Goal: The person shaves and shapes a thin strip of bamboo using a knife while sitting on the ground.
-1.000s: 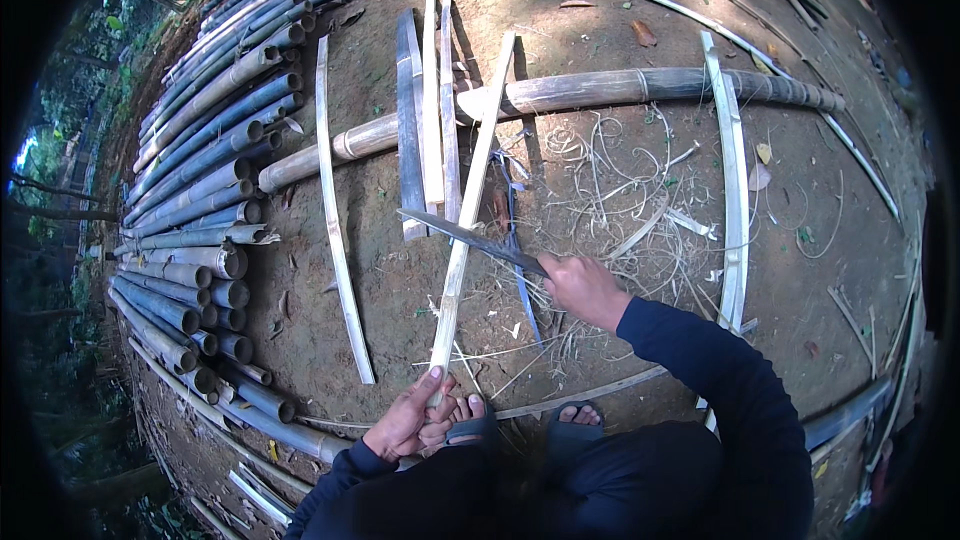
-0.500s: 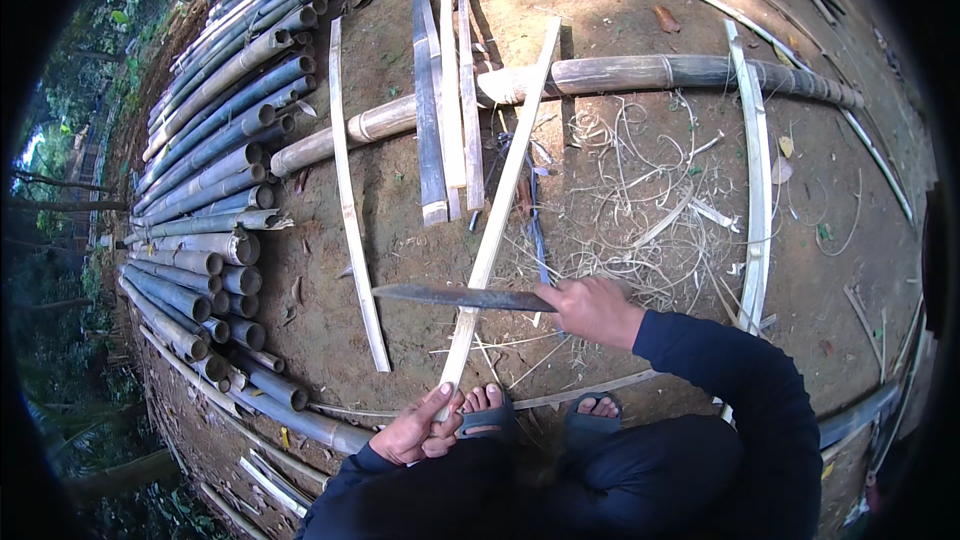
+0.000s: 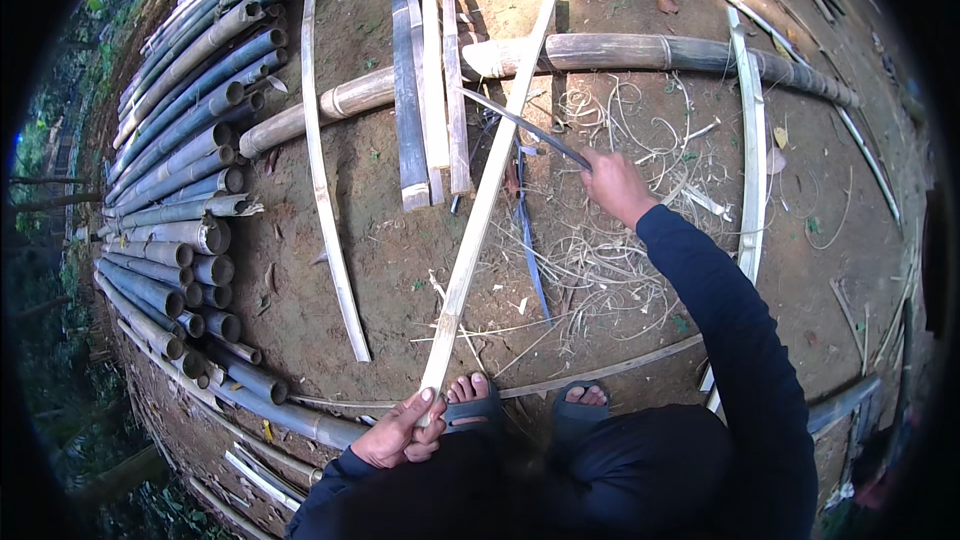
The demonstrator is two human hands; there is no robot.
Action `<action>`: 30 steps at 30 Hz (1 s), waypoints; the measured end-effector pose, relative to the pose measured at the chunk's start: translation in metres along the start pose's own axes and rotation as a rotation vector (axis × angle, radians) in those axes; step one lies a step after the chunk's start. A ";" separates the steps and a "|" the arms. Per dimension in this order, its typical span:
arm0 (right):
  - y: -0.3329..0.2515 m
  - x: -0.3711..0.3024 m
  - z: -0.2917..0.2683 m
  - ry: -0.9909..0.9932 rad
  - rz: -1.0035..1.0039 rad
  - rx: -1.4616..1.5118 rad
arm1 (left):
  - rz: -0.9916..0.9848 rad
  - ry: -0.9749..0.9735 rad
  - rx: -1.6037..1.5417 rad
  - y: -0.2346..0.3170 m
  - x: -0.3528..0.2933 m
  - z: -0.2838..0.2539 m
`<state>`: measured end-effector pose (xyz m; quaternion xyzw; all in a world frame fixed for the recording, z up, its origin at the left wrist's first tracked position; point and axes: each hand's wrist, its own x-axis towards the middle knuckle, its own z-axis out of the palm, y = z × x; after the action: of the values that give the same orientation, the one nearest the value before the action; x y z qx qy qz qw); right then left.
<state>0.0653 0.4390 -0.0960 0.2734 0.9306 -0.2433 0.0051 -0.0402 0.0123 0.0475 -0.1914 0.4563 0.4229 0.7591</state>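
My left hand (image 3: 400,430) is closed round the near end of a long pale bamboo strip (image 3: 478,215), just in front of my feet. The strip slants up and away, its far end lying across a thick bamboo pole (image 3: 625,52). In my right hand (image 3: 614,186) is a long dark-bladed knife (image 3: 548,139); the fingers wrap its handle. Its blade crosses the upper part of the strip and points to the far left. Whether the edge touches the strip I cannot tell.
Split bamboo pieces (image 3: 410,90) lean on the pole, left of the strip. Single strips lie at left (image 3: 325,190) and right (image 3: 752,170). Curly shavings (image 3: 630,230) litter the ground. Many bamboo poles (image 3: 190,160) are stacked at left. My sandalled feet (image 3: 580,405) stand close by.
My right hand has carried the knife away from me along the strip, from its lower part to its upper part, and the blade has tilted. My left hand keeps its hold.
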 end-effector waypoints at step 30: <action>0.038 0.080 0.013 0.096 0.013 -0.216 | 0.015 0.023 -0.050 -0.004 -0.013 -0.013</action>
<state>0.0154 0.5013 -0.1363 0.2888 0.9487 -0.1280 -0.0084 -0.0472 -0.0047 0.0517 -0.2118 0.4555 0.4379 0.7456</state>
